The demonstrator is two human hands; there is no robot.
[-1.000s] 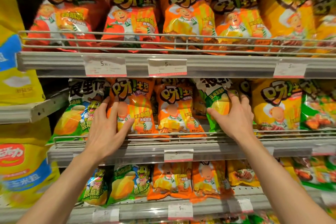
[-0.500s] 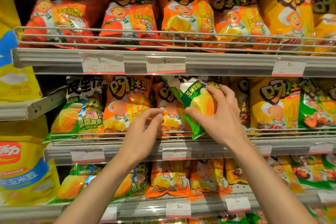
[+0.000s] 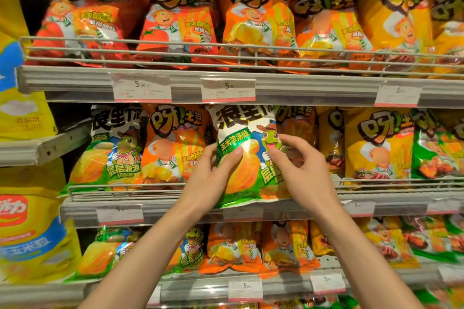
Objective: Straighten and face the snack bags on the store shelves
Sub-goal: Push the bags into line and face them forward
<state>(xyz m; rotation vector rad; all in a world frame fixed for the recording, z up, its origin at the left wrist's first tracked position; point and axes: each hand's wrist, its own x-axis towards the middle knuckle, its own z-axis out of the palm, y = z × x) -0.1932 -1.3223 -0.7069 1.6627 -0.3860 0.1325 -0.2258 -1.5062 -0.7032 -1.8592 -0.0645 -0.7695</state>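
On mid shelf, green "玉米浓汤味" bag btwn both hands, "5.90" tags above.

Three shelf levels in view. Middle shelf: wire front rail along its edge, bags standing behind it. Frog-print bag sits in front of the rail, upright, bottom edge overhanging the price strip. Left hand on its left side, thumb across the front; right hand on its right side. A second frog-print bag at the row's left end, a chef-print bag between the two.
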